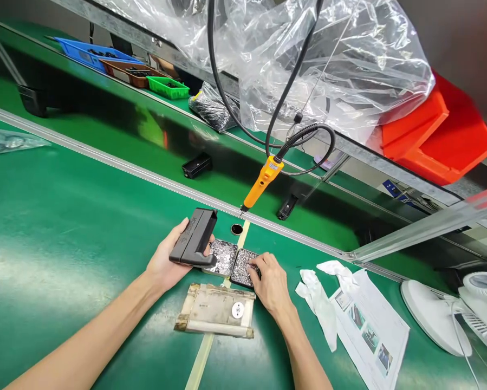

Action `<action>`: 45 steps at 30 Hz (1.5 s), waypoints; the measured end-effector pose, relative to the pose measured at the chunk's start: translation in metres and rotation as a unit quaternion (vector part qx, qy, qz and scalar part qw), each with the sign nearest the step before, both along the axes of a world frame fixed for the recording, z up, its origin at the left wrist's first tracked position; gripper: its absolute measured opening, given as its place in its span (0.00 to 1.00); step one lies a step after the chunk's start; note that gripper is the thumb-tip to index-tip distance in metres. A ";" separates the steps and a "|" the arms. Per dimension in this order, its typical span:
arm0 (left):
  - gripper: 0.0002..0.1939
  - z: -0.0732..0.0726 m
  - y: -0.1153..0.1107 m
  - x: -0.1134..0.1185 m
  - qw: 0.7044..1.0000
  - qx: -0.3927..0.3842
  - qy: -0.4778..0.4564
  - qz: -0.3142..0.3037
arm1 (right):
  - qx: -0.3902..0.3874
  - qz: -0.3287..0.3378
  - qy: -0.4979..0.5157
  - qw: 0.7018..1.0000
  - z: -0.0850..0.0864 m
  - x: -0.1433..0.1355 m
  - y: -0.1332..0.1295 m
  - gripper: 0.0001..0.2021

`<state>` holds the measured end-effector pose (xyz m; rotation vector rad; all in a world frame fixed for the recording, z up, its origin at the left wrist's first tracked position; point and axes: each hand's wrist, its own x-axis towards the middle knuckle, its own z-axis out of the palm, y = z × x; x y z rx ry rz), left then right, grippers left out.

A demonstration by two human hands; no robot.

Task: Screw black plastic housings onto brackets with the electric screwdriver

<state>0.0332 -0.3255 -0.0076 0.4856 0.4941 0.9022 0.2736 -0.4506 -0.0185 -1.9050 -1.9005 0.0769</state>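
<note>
My left hand [168, 262] is closed around a black plastic housing [192, 238] with raised lettering, held above the green bench. Under and beside the housing lies a tray of small metal parts [223, 257]. My right hand [270, 281] reaches into a second dark tray [243, 266] full of tiny metal pieces. Its thumb and fingertips come together at the parts; whatever they pinch is too small to make out. Nearer to me rests a taped, worn flat board [214, 310] bearing a white round disc [237, 310].
A yellow electric screwdriver [263, 181] hangs by its cable beyond the trays. Behind my hands is a small round dark dish [236, 229]. White gloves [318, 303], an instruction sheet [373, 330] and a white fan [438, 319] occupy the right. Red bins [442, 130] sit on the shelf.
</note>
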 end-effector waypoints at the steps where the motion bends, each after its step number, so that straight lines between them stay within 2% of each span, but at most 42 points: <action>1: 0.21 0.000 0.000 0.000 1.000 0.003 0.000 -0.004 | -0.004 0.000 -0.011 1.000 0.000 -0.001 0.002 0.06; 10: 0.21 0.006 -0.001 0.004 1.000 0.006 0.010 0.009 | -0.019 -0.012 -0.045 0.999 0.000 -0.002 0.003 0.03; 24: 0.23 0.004 -0.001 0.004 0.999 0.027 0.019 0.010 | -0.015 -0.029 -0.025 0.999 -0.004 -0.002 0.004 0.04; 30: 0.23 0.005 -0.001 0.003 1.000 0.019 0.013 0.003 | 0.005 -0.020 0.025 0.999 -0.004 -0.004 0.004 0.07; 34: 0.24 0.005 0.000 0.003 1.000 0.019 0.014 0.005 | 0.007 -0.023 0.101 0.995 0.010 -0.004 -0.007 0.07; 39: 0.23 0.006 -0.001 0.005 0.999 0.020 0.016 0.021 | -0.046 0.045 0.199 0.978 0.034 -0.010 -0.040 0.05; 42: 0.22 0.006 -0.001 0.005 0.999 0.025 0.012 0.022 | -0.070 0.100 0.251 0.960 0.038 -0.017 -0.054 0.04; 45: 0.23 0.006 -0.001 0.005 0.999 0.026 0.010 0.018 | -0.071 0.123 0.240 0.961 0.037 -0.022 -0.059 0.05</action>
